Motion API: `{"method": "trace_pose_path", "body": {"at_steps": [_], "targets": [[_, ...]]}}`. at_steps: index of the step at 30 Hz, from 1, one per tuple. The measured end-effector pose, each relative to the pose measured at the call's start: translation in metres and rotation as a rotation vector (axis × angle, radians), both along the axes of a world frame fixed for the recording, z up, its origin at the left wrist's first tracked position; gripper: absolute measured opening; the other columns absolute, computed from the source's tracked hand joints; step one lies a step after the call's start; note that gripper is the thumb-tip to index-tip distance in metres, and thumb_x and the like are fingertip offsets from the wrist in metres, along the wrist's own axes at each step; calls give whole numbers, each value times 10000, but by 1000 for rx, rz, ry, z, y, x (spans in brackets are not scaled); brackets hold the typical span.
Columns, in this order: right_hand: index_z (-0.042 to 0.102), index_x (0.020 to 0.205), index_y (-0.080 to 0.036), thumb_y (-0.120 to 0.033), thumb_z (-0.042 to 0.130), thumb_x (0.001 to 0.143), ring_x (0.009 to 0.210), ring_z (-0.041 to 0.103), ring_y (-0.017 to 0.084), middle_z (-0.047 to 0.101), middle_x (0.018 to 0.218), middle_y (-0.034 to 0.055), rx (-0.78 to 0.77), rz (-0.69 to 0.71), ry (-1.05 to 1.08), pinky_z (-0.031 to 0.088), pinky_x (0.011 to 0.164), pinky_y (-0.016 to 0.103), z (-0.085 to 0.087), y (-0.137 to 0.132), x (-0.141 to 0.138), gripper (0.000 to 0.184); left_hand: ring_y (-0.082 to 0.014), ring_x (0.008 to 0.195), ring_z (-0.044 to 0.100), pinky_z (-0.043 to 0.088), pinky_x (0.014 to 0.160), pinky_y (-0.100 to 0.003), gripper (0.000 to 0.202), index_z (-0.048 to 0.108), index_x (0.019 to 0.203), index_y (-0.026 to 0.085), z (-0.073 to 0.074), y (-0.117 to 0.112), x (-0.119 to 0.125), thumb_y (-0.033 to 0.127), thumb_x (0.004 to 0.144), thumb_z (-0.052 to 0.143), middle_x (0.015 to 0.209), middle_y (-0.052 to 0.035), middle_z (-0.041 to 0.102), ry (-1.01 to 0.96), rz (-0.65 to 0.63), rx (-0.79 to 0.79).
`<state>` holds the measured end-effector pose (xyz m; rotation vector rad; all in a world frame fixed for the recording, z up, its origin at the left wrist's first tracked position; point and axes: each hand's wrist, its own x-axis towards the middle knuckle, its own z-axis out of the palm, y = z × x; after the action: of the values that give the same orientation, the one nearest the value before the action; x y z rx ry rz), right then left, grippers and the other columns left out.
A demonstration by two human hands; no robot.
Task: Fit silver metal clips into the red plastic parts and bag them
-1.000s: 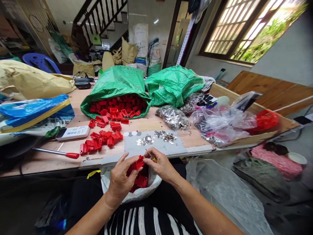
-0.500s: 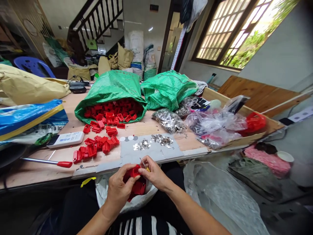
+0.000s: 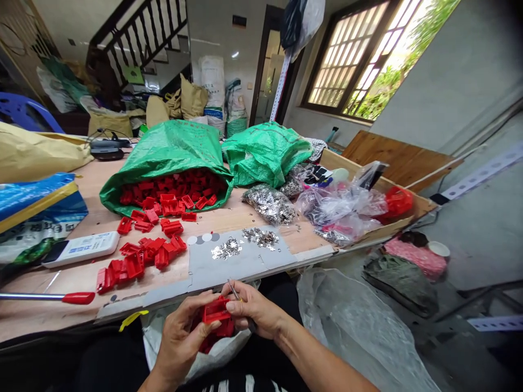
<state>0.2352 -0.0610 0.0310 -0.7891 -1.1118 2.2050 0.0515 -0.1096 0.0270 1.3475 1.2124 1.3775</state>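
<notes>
My left hand (image 3: pixel 180 333) is closed round a red plastic housing (image 3: pixel 216 310), thumb along its near side. Close on the right, my right hand (image 3: pixel 258 309) grips slim metal tweezers (image 3: pixel 233 289) with a bit of yellow showing; the tip points up and away. Its fingers touch the housing's right side. Under both hands, a white bag (image 3: pixel 229 348) sits in my lap with more red housings in it, partly hidden. Small silvery metal pieces (image 3: pixel 226 249) lie in two heaps on a grey sheet (image 3: pixel 241 268) beyond the hands.
Loose red housings (image 3: pixel 134 264) lie on the table left of the sheet, before a green sack (image 3: pixel 171 147) full of them. A clear bag of metal pieces (image 3: pixel 272 206) stands behind the sheet. A red-handled tool (image 3: pixel 77 298) lies left; a wooden tray (image 3: pixel 392 228) with plastic bags stands right.
The view has turned to the right, so the table things sit further left. Both hands stay together at the housing; its open side now shows more between them.
</notes>
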Motion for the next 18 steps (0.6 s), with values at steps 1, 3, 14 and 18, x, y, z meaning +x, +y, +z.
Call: {"method": "trace_pose_path", "body": {"at_steps": [1,3,14,18], "targets": [[472,935,-195,-463,788,646,396,318,10,456,632,-99,19,11,-15,233,391,156,0,2,0,505,-258,1007,671,537,884,-329,273,725,938,212,0,0,2,281,676,756,1002,-83,741,-64,18,-27],[486,983,-195,-488,740,690,406,371,29,499,654,-82,121,45,-111,281,401,165,2,11,2,486,-236,948,688,552,845,-303,278,712,929,206,2,1,5,291,670,766,988,-72,743,-181,31,-98],[620,901,-183,-146,545,861,889,578,186,639,936,70,1051,-300,-1300,408,805,289,10,112,27,93,-214,855,704,586,737,-282,428,644,1014,195,-5,10,-3,313,633,799,961,-54,746,-441,45,-329],[615,913,-196,-151,551,861,877,585,198,637,937,74,1063,-264,-1368,408,780,288,4,119,22,95,-208,850,702,586,743,-278,440,639,1015,191,-3,10,-3,308,625,807,958,-55,746,-464,43,-364]]}}
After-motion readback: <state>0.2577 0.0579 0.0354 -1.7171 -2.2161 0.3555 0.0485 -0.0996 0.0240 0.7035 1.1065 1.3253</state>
